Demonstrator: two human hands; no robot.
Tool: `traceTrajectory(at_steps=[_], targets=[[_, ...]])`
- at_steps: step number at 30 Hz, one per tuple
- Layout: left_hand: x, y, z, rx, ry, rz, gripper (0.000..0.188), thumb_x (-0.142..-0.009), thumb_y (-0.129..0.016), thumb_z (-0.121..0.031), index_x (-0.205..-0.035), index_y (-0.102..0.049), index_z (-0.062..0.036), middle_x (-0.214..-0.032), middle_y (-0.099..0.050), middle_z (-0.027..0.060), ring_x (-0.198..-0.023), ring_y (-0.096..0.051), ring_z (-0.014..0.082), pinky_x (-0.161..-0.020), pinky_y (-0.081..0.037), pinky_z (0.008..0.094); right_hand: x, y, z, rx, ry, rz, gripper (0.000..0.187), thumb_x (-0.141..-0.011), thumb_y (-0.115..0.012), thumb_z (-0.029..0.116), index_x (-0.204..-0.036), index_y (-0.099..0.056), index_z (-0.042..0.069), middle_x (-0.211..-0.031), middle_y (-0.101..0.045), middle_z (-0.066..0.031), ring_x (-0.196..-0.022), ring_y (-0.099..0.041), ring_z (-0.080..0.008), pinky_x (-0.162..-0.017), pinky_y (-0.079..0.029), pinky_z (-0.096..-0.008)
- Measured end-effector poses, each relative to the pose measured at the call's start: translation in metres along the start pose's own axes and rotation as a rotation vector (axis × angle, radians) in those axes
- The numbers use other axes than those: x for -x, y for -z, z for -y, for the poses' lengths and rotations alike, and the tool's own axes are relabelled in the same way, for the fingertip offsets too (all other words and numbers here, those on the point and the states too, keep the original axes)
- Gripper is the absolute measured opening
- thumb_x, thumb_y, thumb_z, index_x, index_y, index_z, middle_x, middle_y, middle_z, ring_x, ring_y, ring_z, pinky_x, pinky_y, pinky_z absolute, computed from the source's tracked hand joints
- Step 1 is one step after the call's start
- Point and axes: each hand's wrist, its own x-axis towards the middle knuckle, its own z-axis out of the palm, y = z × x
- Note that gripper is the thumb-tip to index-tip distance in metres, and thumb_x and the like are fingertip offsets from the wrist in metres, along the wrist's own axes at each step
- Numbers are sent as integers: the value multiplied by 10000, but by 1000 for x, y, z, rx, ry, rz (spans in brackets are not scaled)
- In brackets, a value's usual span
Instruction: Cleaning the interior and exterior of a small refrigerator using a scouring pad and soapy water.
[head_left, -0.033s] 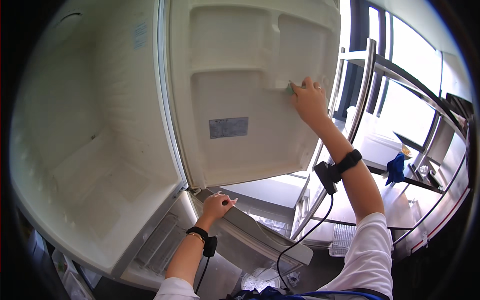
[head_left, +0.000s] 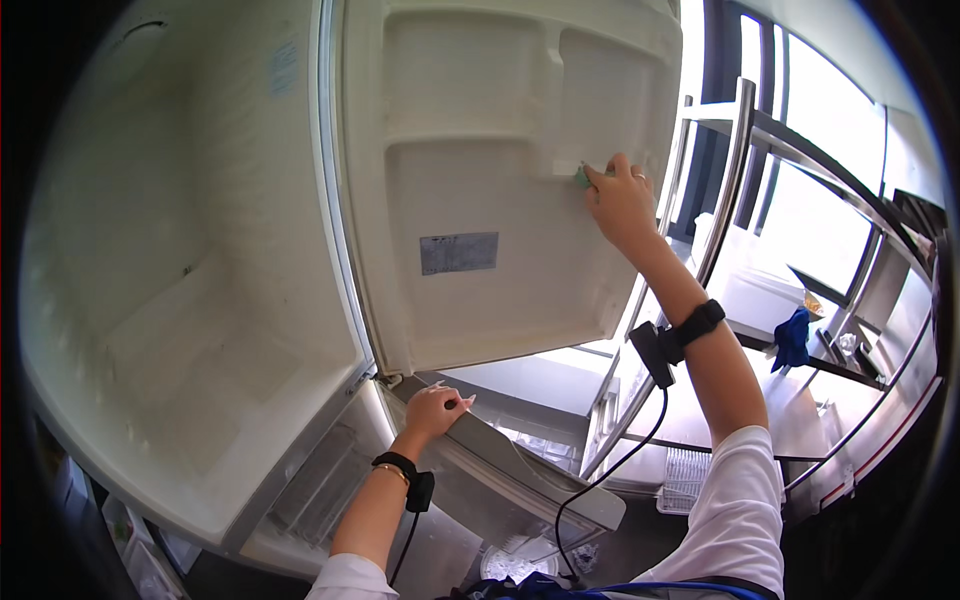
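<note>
My right hand [head_left: 622, 200] pinches a small green pad [head_left: 583, 177], mostly hidden by the fingers, so its exact kind is unclear. It presses the pad against the moulded inner side of the open upper fridge door [head_left: 470, 190], at the ledge of the right-hand recess. Lower down, my left hand [head_left: 432, 412] is curled over the top edge of the lower fridge door [head_left: 530, 465], which also stands open. To the left is the bare white fridge compartment [head_left: 200, 350]. A grey label [head_left: 459, 254] sits on the upper door's inner panel.
A metal shelf rack [head_left: 735, 150] stands to the right by the windows, with a blue cloth [head_left: 791, 338] hanging there. Below it is a white wire basket [head_left: 686, 480]. A round white container [head_left: 518, 563] sits near the floor. A black cable [head_left: 610, 487] hangs from my right wrist device.
</note>
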Motion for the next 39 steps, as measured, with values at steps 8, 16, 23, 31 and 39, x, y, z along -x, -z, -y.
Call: traceTrajectory(at_steps=[8, 16, 23, 31, 39], targets=[[2, -2, 1, 14, 27, 24, 315, -770, -550, -355, -623, -593, -80, -639, -587, 97, -646, -562, 288, -858, -434, 371, -29, 1, 42, -429, -180, -242, 149, -767, -552, 178, -730, -575, 35, -850, -488, -98, -770, -519, -264, -668, -408, -354], [2, 0, 0, 6, 35, 13, 301, -767, -552, -353, -634, -602, -88, -665, -600, 94, -702, -577, 290, -854, -434, 369, -36, -1, 40, -129, -50, -158, 143, -749, -579, 196, -747, -576, 53, -819, -486, -98, -745, -539, -262, -655, -421, -350], [4, 2, 3, 13, 40, 19, 283, -776, -538, -341, -638, -601, -102, -668, -601, 89, -702, -576, 287, -847, -438, 369, -28, -2, 46, -229, -72, -107, 179, -739, -610, 204, -790, -529, 53, -828, -470, -95, -721, -541, -273, -644, -427, -371], [2, 6, -5, 27, 36, 7, 292, -779, -536, -333, -617, -581, -95, -638, -590, 89, -653, -570, 289, -827, -448, 378, -74, 21, 52, -267, -76, -385, 182, -730, -630, 182, -790, -506, 63, -858, -455, -83, -732, -533, -251, -648, -422, -371], [1, -1, -1, 35, 65, 7, 288, -781, -545, -340, -622, -581, -103, -656, -597, 73, -665, -574, 277, -828, -446, 373, -122, 33, 87, -495, 49, -572, 145, -734, -618, 107, -785, -495, 50, -855, -450, -73, -680, -534, -217, -620, -450, -344]])
